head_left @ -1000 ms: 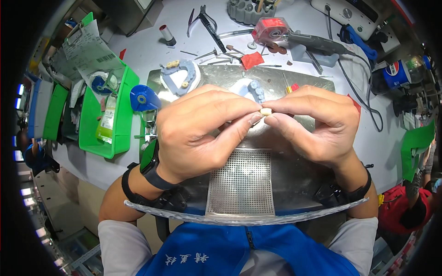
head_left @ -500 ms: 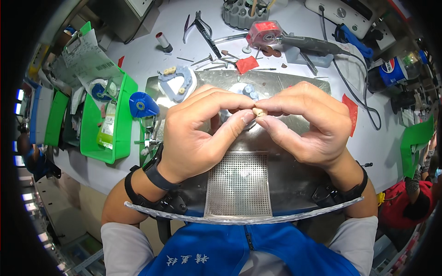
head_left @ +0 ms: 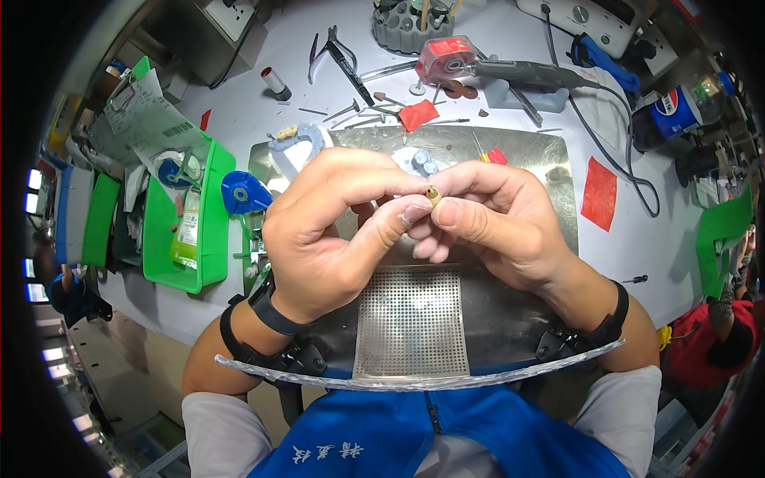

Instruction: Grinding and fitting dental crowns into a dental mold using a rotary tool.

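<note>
The plate (head_left: 496,311) in the middle is of smooth, shiny metal; the perforated sheet (head_left: 410,323) below centre is also metal. At left, the tray (head_left: 212,231) is of glossy plastic. The cloth garment (head_left: 382,430) at the bottom looks matt.

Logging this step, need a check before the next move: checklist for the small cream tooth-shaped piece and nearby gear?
1. Bare left hand on the small cream tooth-shaped piece: ok, thumb and finger at it.
2. Bare right hand on it too: ok, fingertips meet there.
3. Piece free of cracks: cannot tell, too small.
4. Blue-grey and white dental model beyond the fingertips fully visible: not ok, partly hidden.
5. Long grey rotary handpiece away from both hands: ok.
</note>
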Demonstrator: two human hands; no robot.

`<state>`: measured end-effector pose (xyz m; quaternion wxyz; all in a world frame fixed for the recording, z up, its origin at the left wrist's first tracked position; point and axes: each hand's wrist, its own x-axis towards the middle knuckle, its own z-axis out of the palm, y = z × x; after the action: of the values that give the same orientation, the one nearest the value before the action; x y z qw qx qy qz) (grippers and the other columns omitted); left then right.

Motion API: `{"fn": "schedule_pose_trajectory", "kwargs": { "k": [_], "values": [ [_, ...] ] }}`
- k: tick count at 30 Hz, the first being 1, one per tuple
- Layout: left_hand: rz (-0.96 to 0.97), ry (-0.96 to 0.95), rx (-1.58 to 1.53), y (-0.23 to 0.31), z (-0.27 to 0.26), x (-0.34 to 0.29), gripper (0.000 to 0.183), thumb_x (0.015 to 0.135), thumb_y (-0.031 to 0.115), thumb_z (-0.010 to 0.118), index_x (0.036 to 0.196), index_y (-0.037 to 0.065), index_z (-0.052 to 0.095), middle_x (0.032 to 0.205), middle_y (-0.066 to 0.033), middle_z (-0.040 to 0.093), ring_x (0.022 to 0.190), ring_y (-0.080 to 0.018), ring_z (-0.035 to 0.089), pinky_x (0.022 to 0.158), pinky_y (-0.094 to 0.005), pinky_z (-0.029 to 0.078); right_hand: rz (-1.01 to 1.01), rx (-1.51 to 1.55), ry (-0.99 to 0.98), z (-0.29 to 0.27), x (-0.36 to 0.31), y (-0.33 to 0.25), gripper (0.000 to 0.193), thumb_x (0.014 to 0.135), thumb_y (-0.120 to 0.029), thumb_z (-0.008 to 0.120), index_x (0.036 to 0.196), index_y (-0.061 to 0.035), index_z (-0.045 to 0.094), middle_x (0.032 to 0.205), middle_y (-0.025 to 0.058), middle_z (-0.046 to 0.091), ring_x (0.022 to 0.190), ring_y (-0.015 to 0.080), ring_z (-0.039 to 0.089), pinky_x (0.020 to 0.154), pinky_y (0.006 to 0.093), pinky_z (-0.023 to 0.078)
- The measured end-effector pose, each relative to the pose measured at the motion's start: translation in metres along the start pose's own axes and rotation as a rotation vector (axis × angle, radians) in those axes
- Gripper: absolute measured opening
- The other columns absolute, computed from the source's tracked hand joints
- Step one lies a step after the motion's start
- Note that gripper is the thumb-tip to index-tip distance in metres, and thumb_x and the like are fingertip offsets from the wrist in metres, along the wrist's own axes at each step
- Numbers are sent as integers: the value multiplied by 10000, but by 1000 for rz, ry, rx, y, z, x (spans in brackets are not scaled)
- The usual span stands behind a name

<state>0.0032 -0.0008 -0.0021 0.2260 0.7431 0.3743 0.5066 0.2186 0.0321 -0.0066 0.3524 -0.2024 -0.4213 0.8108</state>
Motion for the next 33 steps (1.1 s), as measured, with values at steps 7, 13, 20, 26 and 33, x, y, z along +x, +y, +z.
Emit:
{"fn": "schedule_pose_trajectory", "kwargs": {
  "k": [7, 13, 20, 26, 33],
  "values": [
    [-38, 107, -7, -2, 5, 0, 173, 845, -11, 801, 1012, 29, 777, 968, -76, 746, 768, -97, 664, 582, -215, 492, -304, -617, 221, 7, -1, -7, 115, 923, -31, 758, 1014, 40, 768, 894, 101, 787, 765, 145, 749, 679, 263, 596],
    [-121, 112, -54, -4, 8, -1, 153, 863, 8, 791, 1013, 35, 774, 958, -55, 756, 761, -83, 670, 585, -205, 489, -702, -1116, 144, -1, 3, -13, 198, 841, 60, 774, 1038, 45, 770, 910, 141, 777, 776, 154, 746, 696, 249, 577],
    [-286, 37, -186, -2, 12, -6, 142, 891, 27, 749, 1032, 40, 763, 993, -41, 744, 756, -53, 649, 586, -188, 479, -798, -1180, 139, -2, 6, -12, 208, 790, 14, 822, 994, -19, 799, 861, 116, 763, 738, 200, 730, 649, 284, 561],
    [-391, -81, -144, 3, 4, -5, 209, 908, -46, 709, 1118, -40, 703, 1102, -90, 695, 924, -94, 655, 723, -198, 504, -823, -1217, 121, -6, 7, -11, 278, 756, 27, 823, 1027, -28, 803, 852, 106, 756, 757, 214, 728, 659, 293, 568],
    [-384, -96, -158, 2, 6, -4, 231, 901, -57, 689, 1131, -32, 693, 1111, -74, 683, 906, -80, 639, 709, -178, 484, -871, -1263, 73, -6, 7, -13, 306, 721, 40, 816, 1018, -26, 796, 880, 107, 750, 758, 229, 722, 664, 304, 574]
  ]
}}
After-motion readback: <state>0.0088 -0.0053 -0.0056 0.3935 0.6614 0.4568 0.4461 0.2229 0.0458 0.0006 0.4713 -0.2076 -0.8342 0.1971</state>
